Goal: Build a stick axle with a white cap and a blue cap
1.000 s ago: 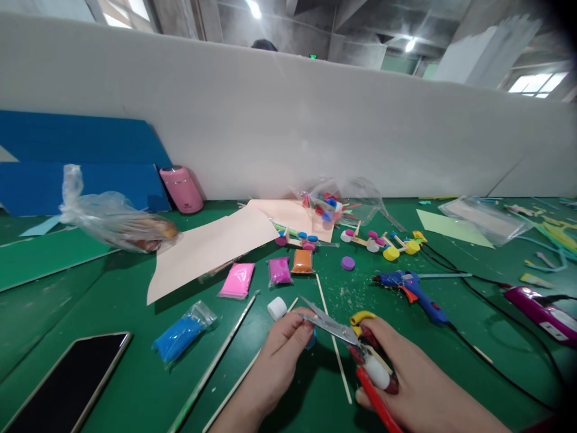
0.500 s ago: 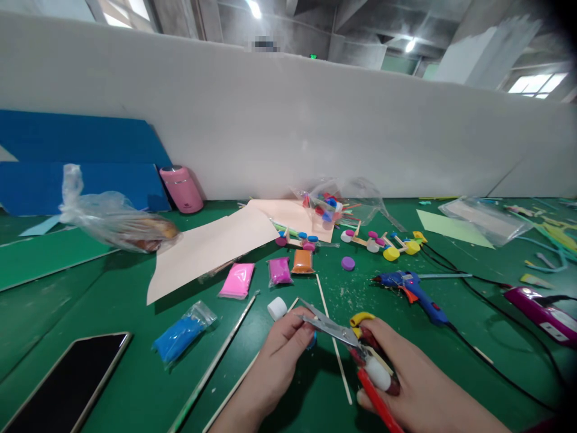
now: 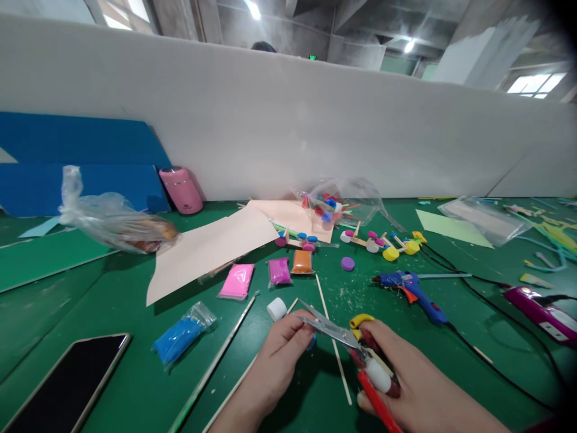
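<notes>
My right hand point(image 3: 408, 373) grips a pair of scissors point(image 3: 331, 329) with red and yellow handles, the blades slightly apart and pointing left. A white cap on a small stick piece point(image 3: 376, 374) sits under that same hand. My left hand point(image 3: 279, 355) is closed in a pinch at the blade tips, holding something small with a blue cap point(image 3: 312, 343) peeking out below the fingers. A white cap point(image 3: 276, 308) lies just beyond my left hand. Thin wooden sticks point(image 3: 333, 346) lie on the green table point(image 3: 112, 313) around both hands.
A phone point(image 3: 67, 382) lies at the near left. Clay packets lie ahead: blue point(image 3: 183, 332), pink point(image 3: 237, 281), magenta point(image 3: 279, 270), orange point(image 3: 302, 261). A blue glue gun point(image 3: 412, 287) with its cord sits at right. Peach paper point(image 3: 211, 246), a bag of caps point(image 3: 342, 204) and a pink bottle point(image 3: 181, 189) lie farther back.
Almost nothing differs; both hands and the scissors stay in place, with only a slight shift of the blades.
</notes>
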Motion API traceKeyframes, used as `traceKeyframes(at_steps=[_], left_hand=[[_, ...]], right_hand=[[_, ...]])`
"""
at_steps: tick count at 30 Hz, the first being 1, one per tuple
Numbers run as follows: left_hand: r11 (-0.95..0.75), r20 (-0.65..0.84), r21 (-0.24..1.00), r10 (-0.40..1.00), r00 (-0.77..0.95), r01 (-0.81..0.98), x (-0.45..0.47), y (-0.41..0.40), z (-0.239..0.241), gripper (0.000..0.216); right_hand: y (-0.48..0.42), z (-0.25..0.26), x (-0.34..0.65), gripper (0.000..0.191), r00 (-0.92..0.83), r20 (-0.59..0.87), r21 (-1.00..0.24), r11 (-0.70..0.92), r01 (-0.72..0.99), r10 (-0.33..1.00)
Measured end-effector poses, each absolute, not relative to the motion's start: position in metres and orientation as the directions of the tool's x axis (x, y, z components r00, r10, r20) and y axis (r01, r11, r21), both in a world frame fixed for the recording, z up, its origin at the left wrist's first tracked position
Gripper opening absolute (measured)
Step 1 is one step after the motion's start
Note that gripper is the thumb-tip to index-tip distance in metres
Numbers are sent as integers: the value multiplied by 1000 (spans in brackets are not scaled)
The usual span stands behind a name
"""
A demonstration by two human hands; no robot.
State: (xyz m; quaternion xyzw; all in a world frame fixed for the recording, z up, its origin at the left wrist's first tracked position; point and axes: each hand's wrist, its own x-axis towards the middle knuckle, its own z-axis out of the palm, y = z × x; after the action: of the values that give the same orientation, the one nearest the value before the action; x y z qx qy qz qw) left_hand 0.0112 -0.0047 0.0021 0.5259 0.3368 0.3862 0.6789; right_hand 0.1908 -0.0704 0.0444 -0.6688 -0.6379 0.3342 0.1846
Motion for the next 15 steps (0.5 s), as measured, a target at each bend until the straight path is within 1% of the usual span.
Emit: traceKeyframes(at_steps=[10, 15], left_hand=[[153, -46, 969, 881, 471, -191, 12, -5, 2, 18], [146, -42, 972, 881, 472, -186, 12, -4, 1, 17]], right_hand=[[-70, 45, 191, 24, -44, -226, -672, -123, 731, 973], [-70, 45, 196, 25, -110, -261, -708, -113, 697, 959]])
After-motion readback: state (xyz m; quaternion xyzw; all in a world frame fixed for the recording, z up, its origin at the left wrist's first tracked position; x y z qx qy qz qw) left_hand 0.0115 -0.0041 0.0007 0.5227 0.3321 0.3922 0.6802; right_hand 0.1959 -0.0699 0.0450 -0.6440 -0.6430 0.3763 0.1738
